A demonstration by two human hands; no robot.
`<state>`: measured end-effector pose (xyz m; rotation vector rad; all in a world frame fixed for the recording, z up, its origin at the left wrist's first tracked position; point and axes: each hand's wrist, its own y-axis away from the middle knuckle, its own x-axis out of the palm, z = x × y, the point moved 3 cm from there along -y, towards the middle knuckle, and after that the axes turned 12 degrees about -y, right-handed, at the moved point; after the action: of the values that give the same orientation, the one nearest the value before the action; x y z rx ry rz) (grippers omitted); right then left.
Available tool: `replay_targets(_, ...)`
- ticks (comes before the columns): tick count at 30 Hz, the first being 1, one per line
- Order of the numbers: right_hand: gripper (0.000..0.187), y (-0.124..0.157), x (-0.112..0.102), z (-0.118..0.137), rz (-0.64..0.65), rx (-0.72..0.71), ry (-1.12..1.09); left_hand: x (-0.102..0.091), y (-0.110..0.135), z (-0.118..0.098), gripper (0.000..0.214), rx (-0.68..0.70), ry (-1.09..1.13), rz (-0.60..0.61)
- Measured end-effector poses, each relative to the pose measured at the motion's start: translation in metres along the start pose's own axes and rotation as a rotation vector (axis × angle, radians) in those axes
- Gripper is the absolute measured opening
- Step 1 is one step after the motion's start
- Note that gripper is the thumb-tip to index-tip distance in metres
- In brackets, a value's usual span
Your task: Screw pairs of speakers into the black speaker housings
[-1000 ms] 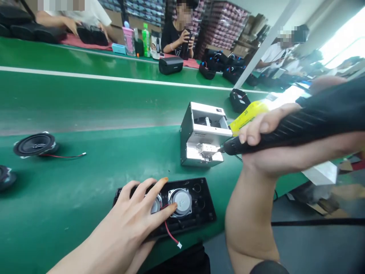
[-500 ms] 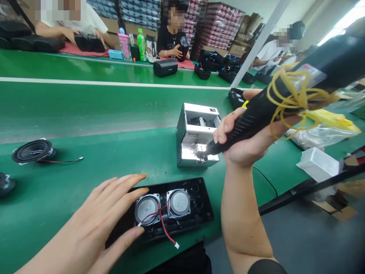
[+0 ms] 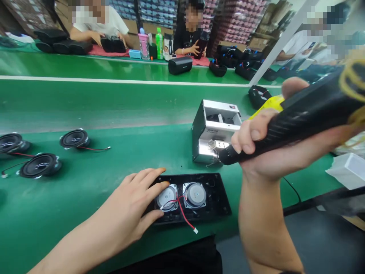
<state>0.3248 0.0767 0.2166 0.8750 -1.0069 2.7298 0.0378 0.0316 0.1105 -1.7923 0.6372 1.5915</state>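
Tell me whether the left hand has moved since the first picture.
Yes: the left hand has shifted left, farther from the silver machine.

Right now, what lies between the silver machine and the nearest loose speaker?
In the head view, a red lead with white connector reaches from the loose speaker partway toward the silver machine; beyond, only green tabletop shows.

left hand (image 3: 135,199): palm down, fingers extended — thumb apart
right hand (image 3: 270,161): higher, fingers curled in a grip
right forearm (image 3: 264,217): near upright
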Motion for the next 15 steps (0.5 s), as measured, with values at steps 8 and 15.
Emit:
replay_targets(8,0.062,0.022,0.05,-0.032,0.122,0.3,-0.209,0.001,-0.012,-0.003,0.038,-0.026,0.04,0.075)
replay_targets(15,0.063,0.041,0.051,-0.073,0.178,0.473,-0.213,-0.001,-0.012,0.0,0.036,-0.004,0.052,0.086)
